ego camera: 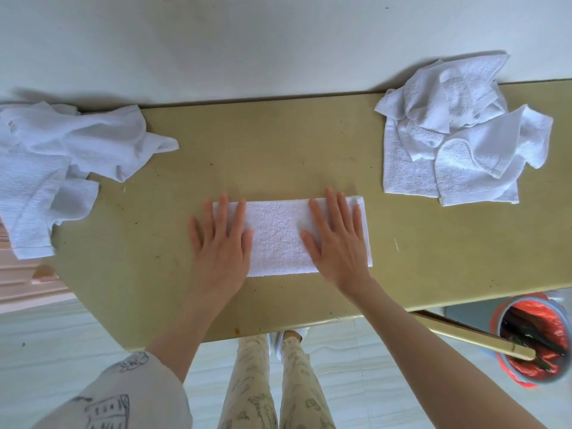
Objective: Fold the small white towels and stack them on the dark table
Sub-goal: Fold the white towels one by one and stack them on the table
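Head view, looking straight down. At the centre, a small white towel (278, 236), folded into a long flat rectangle with terry texture showing and edges fairly even, lying on the table top close to the near edge. Left hand (221, 239) flat on the towel's 9 o'clock end, fingers straight and spread, little finger off the cloth and on the table. Right hand (335, 236) flat on the 3 o'clock end, fingers straight and slightly fanned, palm pressing down. Neither hand curled around or pinching anything.

At 10 o'clock from the folded towel, a crumpled heap of white towels (62, 168), partly hanging over the table's left end. At 2 o'clock, a second loose pile of white towels (458, 134), unfolded and overlapping, touching the wall behind.

Table (278, 150) olive-yellow, long and narrow, marked with small dark specks and scuffs, its far edge pushed against a plain pale wall (247, 41). Below the near edge, a pale tiled floor (62, 335), patterned trousers and light shoes.

At 4 o'clock, on the floor beside the table, a round bin (532, 339) lined with an orange-red bag, dark contents inside too blurred to identify. A yellow strut (483, 340) crossing in front of the bin's rim.
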`<move>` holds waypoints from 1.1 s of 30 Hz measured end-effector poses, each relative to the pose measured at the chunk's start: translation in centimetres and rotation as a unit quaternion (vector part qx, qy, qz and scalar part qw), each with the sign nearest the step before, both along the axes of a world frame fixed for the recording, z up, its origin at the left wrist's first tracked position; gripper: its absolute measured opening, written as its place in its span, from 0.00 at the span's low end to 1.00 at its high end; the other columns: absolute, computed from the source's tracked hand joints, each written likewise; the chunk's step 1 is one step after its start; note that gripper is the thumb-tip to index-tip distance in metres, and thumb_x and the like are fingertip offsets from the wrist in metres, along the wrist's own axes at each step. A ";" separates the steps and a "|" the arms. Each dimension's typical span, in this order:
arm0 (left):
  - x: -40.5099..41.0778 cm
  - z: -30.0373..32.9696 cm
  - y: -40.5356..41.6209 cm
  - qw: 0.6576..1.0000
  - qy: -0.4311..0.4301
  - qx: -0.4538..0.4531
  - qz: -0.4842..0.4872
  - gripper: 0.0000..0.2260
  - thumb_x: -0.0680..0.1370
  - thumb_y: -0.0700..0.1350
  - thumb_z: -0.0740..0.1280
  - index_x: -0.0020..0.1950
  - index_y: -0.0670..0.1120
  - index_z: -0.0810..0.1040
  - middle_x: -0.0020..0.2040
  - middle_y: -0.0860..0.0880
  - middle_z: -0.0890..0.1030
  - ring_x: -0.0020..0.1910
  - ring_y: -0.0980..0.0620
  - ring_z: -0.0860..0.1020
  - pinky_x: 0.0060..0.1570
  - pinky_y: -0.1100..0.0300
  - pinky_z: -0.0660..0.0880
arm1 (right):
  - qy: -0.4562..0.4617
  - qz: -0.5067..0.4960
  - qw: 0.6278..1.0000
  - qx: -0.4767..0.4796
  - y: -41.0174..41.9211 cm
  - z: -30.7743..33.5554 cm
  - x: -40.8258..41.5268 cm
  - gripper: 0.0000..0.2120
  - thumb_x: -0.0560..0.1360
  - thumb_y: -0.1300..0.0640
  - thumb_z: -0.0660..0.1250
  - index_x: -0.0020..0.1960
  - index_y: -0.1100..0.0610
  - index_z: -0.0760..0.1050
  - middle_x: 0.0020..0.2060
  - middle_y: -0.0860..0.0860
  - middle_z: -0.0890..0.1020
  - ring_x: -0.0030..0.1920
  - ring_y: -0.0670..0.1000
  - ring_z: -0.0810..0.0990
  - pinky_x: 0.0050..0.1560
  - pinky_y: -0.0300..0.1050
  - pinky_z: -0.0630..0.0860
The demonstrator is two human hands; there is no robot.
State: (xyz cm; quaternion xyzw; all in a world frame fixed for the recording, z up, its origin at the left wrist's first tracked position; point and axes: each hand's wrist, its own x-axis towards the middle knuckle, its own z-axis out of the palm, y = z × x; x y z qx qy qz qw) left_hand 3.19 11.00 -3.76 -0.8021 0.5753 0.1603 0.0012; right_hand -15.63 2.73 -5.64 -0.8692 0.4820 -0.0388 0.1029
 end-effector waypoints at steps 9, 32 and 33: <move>3.1 -0.3 0.2 0.999 -0.003 0.003 -0.044 0.25 0.79 0.57 0.49 0.72 0.44 0.63 0.72 0.46 0.65 0.70 0.41 0.63 0.68 0.39 0.57 | 0.089 -0.008 0.996 0.008 -0.3 0.0 -0.9 0.28 0.79 0.39 0.39 0.74 0.50 0.57 0.73 0.57 0.62 0.73 0.58 0.61 0.71 0.59 0.52; 5.6 2.4 -4.5 0.898 0.236 0.168 0.330 0.15 0.69 0.58 0.71 0.42 0.47 0.77 0.56 0.44 0.77 0.61 0.42 0.70 0.63 0.44 0.67 | 0.091 -0.009 0.996 0.022 -0.3 0.1 -0.9 0.29 0.79 0.39 0.38 0.74 0.50 0.56 0.74 0.56 0.61 0.74 0.57 0.59 0.71 0.60 0.50; 5.4 2.4 -4.8 0.893 0.250 0.155 0.341 0.14 0.69 0.57 0.71 0.41 0.47 0.76 0.52 0.46 0.78 0.58 0.43 0.72 0.61 0.46 0.69 | 0.092 -0.008 0.995 0.022 -0.3 0.0 -1.0 0.29 0.79 0.39 0.38 0.75 0.50 0.56 0.74 0.56 0.61 0.74 0.56 0.58 0.71 0.60 0.49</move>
